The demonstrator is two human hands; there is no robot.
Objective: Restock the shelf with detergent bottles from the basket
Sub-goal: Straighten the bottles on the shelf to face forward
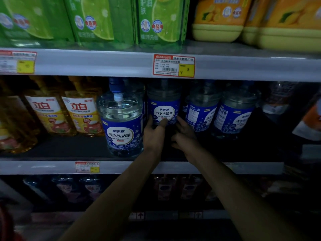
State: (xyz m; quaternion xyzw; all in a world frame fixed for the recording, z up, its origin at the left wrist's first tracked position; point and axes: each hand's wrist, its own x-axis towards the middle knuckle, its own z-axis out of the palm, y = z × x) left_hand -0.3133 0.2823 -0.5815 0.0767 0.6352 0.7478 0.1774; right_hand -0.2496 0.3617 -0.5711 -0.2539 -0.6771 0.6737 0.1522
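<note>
Right now the fingertips of the left hand (153,131) lie on the lower front of a clear detergent bottle (164,108) with a blue label. The thumb sits on its left flank and one finger crosses the bottom of the label, so this hand is wrapped round the bottle. The right hand (185,134) reaches up against the bottle's right flank. The light there is too dim to tell whether its fingers curl round the bottle or only press flat against it.

The bottle stands upright, set back on the middle shelf (69,145), between the two hands. Just to its left and nearer the edge stands a front bottle (121,122) of the same kind with a blue cap. To its right are two more bottles (201,112) of the same brand, near it and roughly level in depth. Further left are yellow bottles (46,112), and on the rail above hangs a price tag (173,66). The board above carries green packs (97,20) and orange jugs (218,18).

By my reading, the step in hand is the placing itself: seating and squaring one bottle in its row, label to the front. The next move probably calls for letting go without tipping it. The hands would then draw back clear of the front bottle, which stands close to the left wrist. After that comes a reach down to the basket, which I cannot make out here.
</note>
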